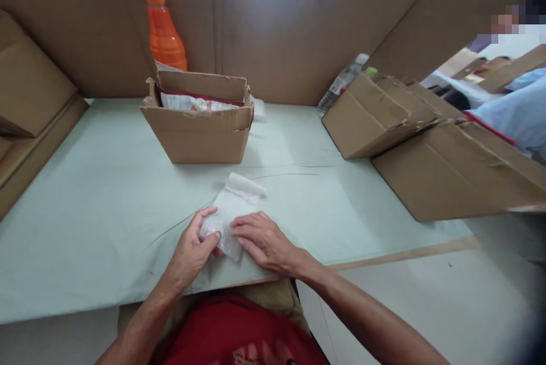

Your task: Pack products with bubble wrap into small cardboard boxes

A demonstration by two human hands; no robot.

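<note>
We record a bubble-wrap packet (pixel 230 220) lying on the pale green table cover (pixel 98 206), on the near side of the open cardboard box (pixel 200 126), which we take as our landmark. The packet is translucent white with a dimpled surface; its far end, pointing toward the box, is rolled or folded into a small thick lip, and its near end is bunched under the hands. Whatever it may contain is hidden from us. We find the left hand (pixel 194 251) curled at the packet's near left corner, thumb and fingers pinching the wrap, wrist resting low on the cover. The right hand (pixel 264 240) lies flat with fingers extended, pressing the packet's near right part down; it is spread open and grasps nothing. Both forearms come up from the table's near edge and converge in front of the box. Inside the box we see clear-wrapped items against a red lining. An orange bottle (pixel 164 29) stands just behind the box, and flattened cartons (pixel 426 137) lie well to the right of it.
</note>
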